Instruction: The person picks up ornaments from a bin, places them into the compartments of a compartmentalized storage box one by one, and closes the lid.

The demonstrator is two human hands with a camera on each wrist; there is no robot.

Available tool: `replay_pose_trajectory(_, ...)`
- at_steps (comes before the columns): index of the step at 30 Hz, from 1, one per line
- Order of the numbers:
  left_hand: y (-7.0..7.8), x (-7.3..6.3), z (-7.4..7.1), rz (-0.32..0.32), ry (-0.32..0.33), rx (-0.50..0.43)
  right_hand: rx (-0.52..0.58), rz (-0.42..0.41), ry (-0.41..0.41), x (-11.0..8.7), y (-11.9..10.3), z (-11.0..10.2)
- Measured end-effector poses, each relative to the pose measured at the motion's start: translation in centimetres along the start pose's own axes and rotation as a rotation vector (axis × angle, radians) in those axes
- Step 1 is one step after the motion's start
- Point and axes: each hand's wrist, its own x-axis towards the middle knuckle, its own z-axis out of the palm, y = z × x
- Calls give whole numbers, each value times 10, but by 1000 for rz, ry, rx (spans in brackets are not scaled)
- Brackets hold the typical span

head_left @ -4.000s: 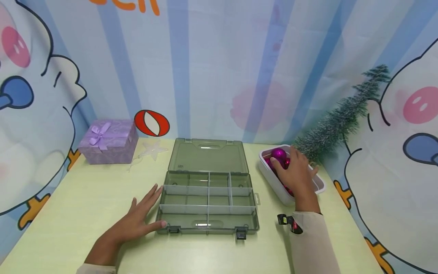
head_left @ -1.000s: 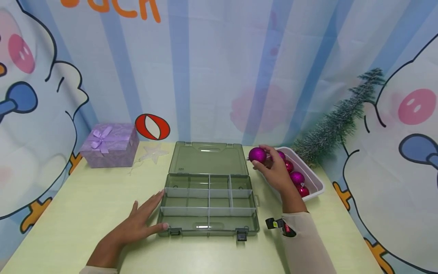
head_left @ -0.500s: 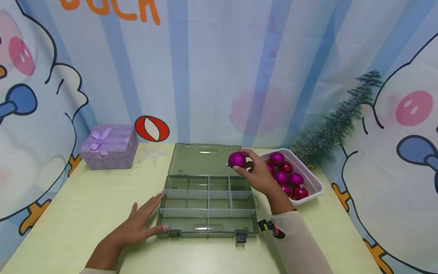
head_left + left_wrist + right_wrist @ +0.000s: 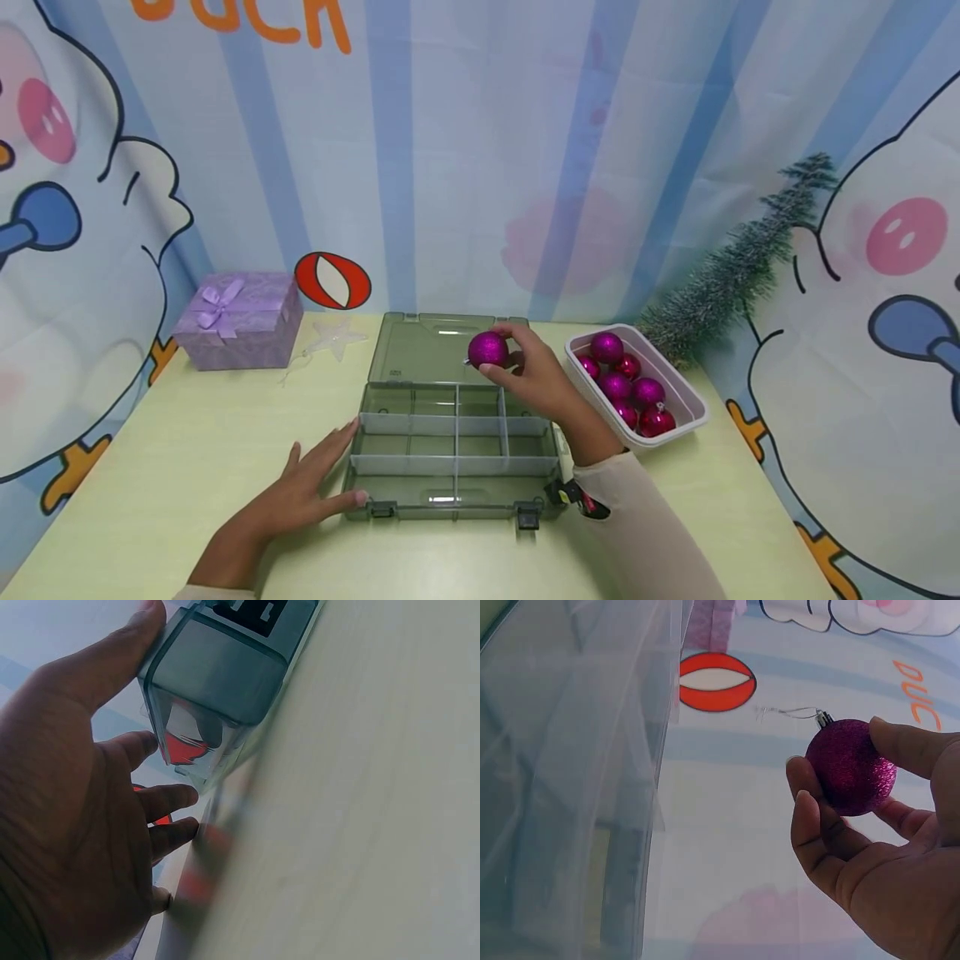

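Note:
A glittery purple Christmas bauble (image 4: 487,349) is pinched between the thumb and fingers of my right hand (image 4: 536,379), above the hinge side of an organizer box. In the right wrist view the bauble (image 4: 851,766) shows its silver cap and a thin loop. The green translucent organizer box (image 4: 456,487) lies with its lid laid back, and its divided compartments hold nothing visible. My left hand (image 4: 300,492) rests against the box's left side, fingers spread, thumb at the front corner. In the left wrist view the left hand (image 4: 82,795) touches the box corner (image 4: 217,667).
A white tub (image 4: 678,392) with several purple and red baubles stands right of the box. Behind it leans a small artificial pine tree (image 4: 738,267). At the back left are a purple gift box (image 4: 240,325) and a clear star ornament (image 4: 335,335).
My right hand has lifted the purple bauble out of the tub and carried it left, over the organizer box. The left hand stays against the box's side.

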Motion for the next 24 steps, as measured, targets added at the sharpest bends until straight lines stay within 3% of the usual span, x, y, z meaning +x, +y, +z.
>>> replay_pose_trajectory(10, 0, 0, 0, 0, 1, 0, -26, -6, -71, 20, -12, 34)
replay_pose_trajectory(24, 1, 2, 0, -14, -2, 20, -136, 8, -271, 54, -25, 73)
